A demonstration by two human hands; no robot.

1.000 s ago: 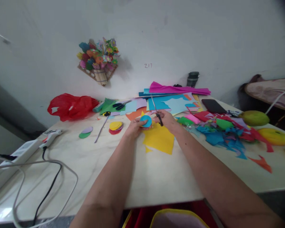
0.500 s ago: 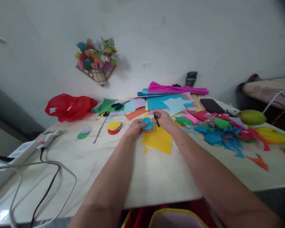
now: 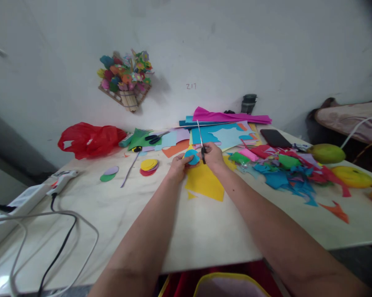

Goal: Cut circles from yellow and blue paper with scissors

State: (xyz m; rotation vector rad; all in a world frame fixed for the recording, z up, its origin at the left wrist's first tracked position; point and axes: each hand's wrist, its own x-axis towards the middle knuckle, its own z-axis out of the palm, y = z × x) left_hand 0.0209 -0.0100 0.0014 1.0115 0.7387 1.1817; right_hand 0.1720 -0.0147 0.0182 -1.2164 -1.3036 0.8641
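My left hand (image 3: pixel 180 166) pinches a small blue paper circle (image 3: pixel 192 157) with the thumb on top. Close beside it, my right hand (image 3: pixel 213 156) is closed round the dark handles of a pair of scissors (image 3: pixel 203 150), whose blades point up and away from me. Under both hands lies a yellow sheet (image 3: pixel 206 181) with a cut edge. To the left rests a stack of yellow and red circles (image 3: pixel 149 166). Farther left, a lilac circle (image 3: pixel 111 170) overlaps a green circle (image 3: pixel 107 177).
Coloured sheets (image 3: pixel 201 134) and a magenta roll (image 3: pixel 232 116) lie at the back. Paper scraps (image 3: pixel 285 177), a phone (image 3: pixel 275 138) and mangoes (image 3: pixel 326 153) are on the right. Dark-handled scissors (image 3: pixel 155 138), a red plastic bag (image 3: pixel 91 139) and a glue gun (image 3: pixel 63 180) are left.
The scissors in my right hand have turned more upright, their tips shifting right. My left hand has turned the blue circle slightly, and a yellow edge now shows beside it.
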